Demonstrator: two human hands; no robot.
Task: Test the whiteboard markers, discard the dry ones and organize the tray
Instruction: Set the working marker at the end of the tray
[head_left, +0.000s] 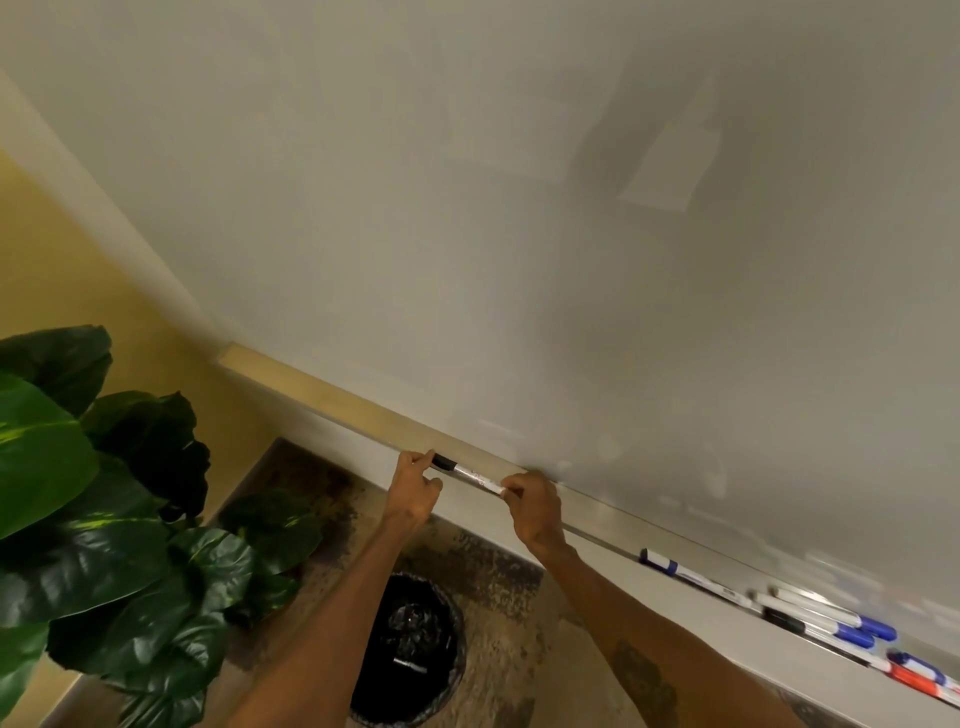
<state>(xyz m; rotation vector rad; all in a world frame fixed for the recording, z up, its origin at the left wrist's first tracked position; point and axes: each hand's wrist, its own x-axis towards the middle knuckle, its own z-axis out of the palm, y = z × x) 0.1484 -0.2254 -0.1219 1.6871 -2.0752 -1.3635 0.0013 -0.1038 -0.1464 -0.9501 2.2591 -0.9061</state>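
Pinching cap of black-capped white marker (470, 475) in left hand (415, 480), barrel clamped in right hand (530, 501), over long pale tray (322, 387). Risk: cap jerking free, dropping below tray.

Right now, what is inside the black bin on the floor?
The bin has a shiny black liner, and one pale stick-like thing, perhaps a marker, lies in it. The left forearm covers the bin's left edge, and the dark folds may hide more.

both hands on one marker at the tray

left hand (415, 486) pinches the black cap (444, 462), right hand (532, 506) grips the marker (475, 475) barrel; bin (410, 649) below.
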